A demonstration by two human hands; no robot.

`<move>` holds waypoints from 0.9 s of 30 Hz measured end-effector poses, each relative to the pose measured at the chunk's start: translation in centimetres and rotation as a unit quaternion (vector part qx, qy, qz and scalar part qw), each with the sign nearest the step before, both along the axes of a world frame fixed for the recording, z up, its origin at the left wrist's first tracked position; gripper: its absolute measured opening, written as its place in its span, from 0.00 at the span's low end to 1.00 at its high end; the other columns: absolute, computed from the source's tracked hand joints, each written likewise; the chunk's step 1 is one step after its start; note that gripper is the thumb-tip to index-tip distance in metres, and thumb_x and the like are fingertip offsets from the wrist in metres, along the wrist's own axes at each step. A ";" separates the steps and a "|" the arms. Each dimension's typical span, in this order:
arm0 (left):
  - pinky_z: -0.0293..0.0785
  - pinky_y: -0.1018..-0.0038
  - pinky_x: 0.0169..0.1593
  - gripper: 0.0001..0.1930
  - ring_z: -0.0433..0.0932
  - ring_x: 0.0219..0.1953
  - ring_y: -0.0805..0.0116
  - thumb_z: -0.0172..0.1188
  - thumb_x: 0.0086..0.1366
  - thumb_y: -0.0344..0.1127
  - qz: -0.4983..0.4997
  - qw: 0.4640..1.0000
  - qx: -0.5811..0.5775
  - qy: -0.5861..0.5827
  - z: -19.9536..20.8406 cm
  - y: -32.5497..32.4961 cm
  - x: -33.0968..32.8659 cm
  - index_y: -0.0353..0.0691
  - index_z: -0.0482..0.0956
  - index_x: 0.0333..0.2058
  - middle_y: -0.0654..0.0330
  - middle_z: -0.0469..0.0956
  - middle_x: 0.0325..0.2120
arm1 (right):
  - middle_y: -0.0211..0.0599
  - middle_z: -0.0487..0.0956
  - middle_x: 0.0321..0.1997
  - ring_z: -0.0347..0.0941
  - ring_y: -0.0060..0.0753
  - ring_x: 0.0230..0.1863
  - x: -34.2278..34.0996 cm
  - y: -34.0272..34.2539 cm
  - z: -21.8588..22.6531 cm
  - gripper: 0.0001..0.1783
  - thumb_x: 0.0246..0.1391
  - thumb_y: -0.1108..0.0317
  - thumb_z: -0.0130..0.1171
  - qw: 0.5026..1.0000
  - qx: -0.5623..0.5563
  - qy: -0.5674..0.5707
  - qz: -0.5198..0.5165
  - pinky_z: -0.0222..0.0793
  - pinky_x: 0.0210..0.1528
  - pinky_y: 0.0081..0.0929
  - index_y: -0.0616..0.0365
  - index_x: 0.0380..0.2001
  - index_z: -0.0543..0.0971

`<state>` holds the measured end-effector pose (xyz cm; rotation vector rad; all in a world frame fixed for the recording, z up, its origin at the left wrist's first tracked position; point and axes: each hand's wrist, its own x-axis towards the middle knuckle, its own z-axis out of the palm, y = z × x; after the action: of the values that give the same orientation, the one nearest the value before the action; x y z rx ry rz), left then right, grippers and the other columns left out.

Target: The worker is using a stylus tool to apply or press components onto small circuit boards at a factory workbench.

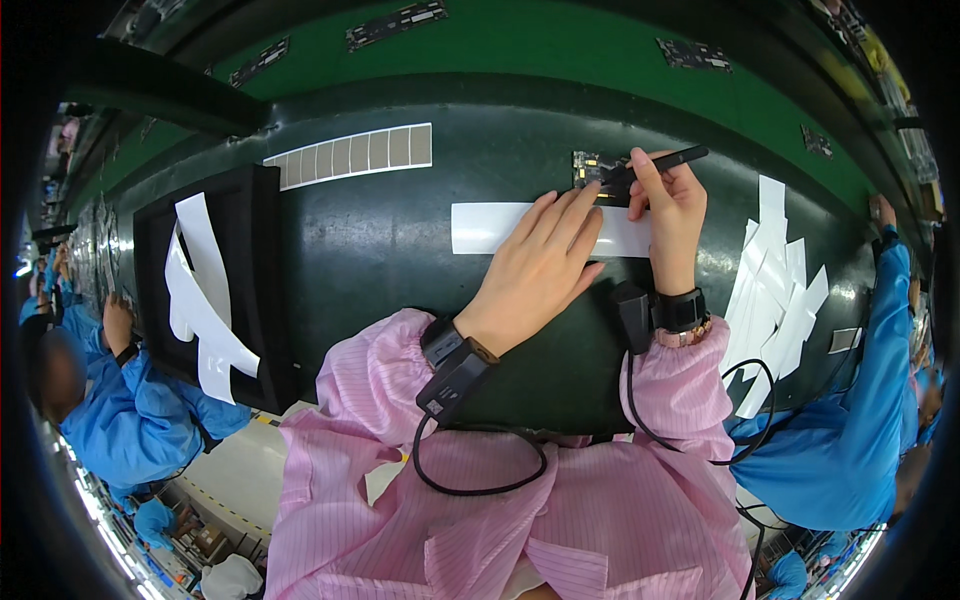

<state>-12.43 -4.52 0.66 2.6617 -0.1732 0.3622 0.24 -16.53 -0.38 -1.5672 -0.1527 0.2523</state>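
My left hand point(540, 268) lies with its fingers stretched out over a white strip point(482, 228). Its fingertips reach the near edge of a small circuit board point(588, 168) with yellowish patches. In my right hand point(672, 212) a slim black pen-like tool point(680, 158) is pinched between thumb and fingers. The tool slants down leftward to the board, and its tip is hard to make out near the left fingertips. Part of the strip is covered by my left hand, and its right end runs up to my right wrist.
A sheet of greyish rectangular stickers point(380, 150) lies at the back left. White strips hang over a black tray point(265, 290) on the left; more pile up point(775, 290) at the right. Circuit boards point(398, 24) sit on the green surface beyond. Blue-sleeved people point(850, 400) flank me.
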 end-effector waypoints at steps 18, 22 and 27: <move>0.64 0.65 0.58 0.28 0.67 0.55 0.60 0.61 0.58 0.46 0.002 0.994 0.109 -0.007 -0.1 -0.5 0.3 0.58 0.69 0.58 0.52 0.62 0.60 | 0.29 0.74 0.20 0.68 0.15 0.17 -4.2 -7.6 0.9 0.06 0.55 0.72 0.62 0.981 -0.105 -0.121 -0.107 0.59 0.20 0.14 0.66 0.32 0.78; 0.64 0.65 0.58 0.27 0.67 0.55 0.60 0.61 0.58 0.44 0.005 0.995 0.103 -0.009 -0.2 -0.5 0.3 0.57 0.70 0.57 0.52 0.61 0.60 | 0.29 0.75 0.19 0.67 0.15 0.16 -4.3 -7.5 0.8 0.06 0.54 0.74 0.62 0.978 -0.130 -0.128 -0.106 0.57 0.19 0.14 0.67 0.31 0.78; 0.64 0.65 0.58 0.27 0.67 0.55 0.60 0.61 0.58 0.43 0.002 0.996 0.092 -0.012 -0.2 -0.5 0.3 0.57 0.70 0.57 0.52 0.61 0.60 | 0.29 0.75 0.18 0.67 0.15 0.16 -4.3 -7.5 0.9 0.06 0.54 0.73 0.62 0.978 -0.133 -0.123 -0.103 0.57 0.18 0.14 0.66 0.31 0.78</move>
<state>-12.15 -5.06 0.49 2.8404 -0.2176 0.3972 -4.10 -23.99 0.53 -1.8633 -0.1534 -0.0898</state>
